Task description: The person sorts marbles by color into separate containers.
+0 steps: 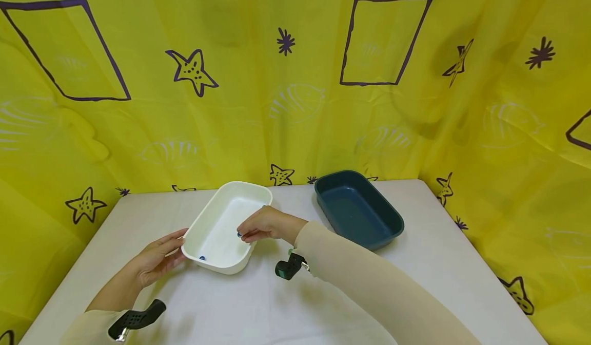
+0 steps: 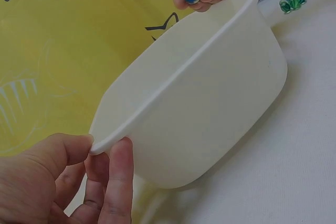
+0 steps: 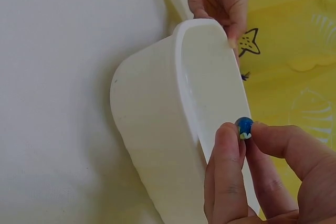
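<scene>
A white plastic tub (image 1: 224,270) stands on the table, tilted in no way I can be sure of. My left hand (image 1: 159,259) pinches its near left rim between thumb and fingers, as the left wrist view shows. Over the tub's right side, my right hand (image 1: 268,224) holds a blue glass marble (image 3: 243,127) between thumb and fingertips. Another blue marble (image 1: 202,258) lies inside the tub at the near left corner. Several green and blue marbles (image 2: 295,0) sit grouped on the table outside the tub, mostly hidden by my right arm in the head view.
To the right of the white tub stands a dark teal tub (image 1: 397,228), near the back edge of the white-covered table (image 1: 221,314). A yellow curtain (image 1: 244,129) with drawn sea figures hangs behind and at both sides.
</scene>
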A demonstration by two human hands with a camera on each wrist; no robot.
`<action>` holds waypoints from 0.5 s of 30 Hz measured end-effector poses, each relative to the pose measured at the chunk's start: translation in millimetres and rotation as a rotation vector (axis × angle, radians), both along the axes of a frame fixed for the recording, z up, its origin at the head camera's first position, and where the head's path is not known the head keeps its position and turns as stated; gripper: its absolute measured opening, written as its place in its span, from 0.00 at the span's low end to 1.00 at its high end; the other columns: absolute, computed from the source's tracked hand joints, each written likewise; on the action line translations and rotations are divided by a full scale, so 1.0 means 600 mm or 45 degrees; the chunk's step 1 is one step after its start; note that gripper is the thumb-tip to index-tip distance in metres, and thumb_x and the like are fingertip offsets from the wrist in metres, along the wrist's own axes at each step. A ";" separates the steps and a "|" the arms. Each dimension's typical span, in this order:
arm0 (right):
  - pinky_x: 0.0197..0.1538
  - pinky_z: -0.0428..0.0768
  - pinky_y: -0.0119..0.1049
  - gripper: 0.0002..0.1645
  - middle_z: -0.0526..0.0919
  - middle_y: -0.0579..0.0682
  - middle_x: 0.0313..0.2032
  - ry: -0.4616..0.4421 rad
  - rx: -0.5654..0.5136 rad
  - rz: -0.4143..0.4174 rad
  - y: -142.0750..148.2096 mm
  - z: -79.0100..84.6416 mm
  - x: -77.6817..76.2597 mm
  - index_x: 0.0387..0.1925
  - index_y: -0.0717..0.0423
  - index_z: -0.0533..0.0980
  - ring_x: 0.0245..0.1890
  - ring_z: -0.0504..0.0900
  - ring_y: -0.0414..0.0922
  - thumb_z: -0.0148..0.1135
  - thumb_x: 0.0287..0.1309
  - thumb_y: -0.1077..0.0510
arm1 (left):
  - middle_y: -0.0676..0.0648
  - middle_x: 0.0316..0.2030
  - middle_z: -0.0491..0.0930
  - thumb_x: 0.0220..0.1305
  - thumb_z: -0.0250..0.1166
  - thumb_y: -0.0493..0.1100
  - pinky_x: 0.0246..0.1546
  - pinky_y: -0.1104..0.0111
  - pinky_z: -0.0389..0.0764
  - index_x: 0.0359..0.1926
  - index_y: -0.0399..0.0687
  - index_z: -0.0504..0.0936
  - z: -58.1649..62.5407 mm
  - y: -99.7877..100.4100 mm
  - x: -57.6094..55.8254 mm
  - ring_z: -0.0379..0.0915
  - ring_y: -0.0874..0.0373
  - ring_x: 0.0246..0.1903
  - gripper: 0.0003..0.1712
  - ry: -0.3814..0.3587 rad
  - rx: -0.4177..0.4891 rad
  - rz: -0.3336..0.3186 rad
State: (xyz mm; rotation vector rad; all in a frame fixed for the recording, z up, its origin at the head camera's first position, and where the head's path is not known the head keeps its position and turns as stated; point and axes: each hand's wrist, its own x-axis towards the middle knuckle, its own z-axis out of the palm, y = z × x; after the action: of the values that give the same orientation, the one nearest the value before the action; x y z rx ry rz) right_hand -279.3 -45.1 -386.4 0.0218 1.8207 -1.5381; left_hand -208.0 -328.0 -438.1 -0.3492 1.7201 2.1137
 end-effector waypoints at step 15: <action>0.28 0.84 0.25 0.11 0.81 0.52 0.21 0.022 0.015 0.011 -0.002 -0.004 0.000 0.42 0.75 0.81 0.21 0.80 0.41 0.64 0.57 0.72 | 0.58 0.40 0.81 0.73 0.58 0.41 0.43 0.74 0.84 0.37 0.70 0.86 -0.005 -0.003 -0.002 0.80 0.63 0.38 0.15 0.005 0.021 -0.001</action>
State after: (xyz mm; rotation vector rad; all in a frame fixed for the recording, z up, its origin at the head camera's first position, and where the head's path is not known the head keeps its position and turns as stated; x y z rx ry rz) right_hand -279.1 -46.2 -388.9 0.0068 1.8413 -1.5260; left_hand -209.4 -330.0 -441.1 -0.3401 1.7038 2.1279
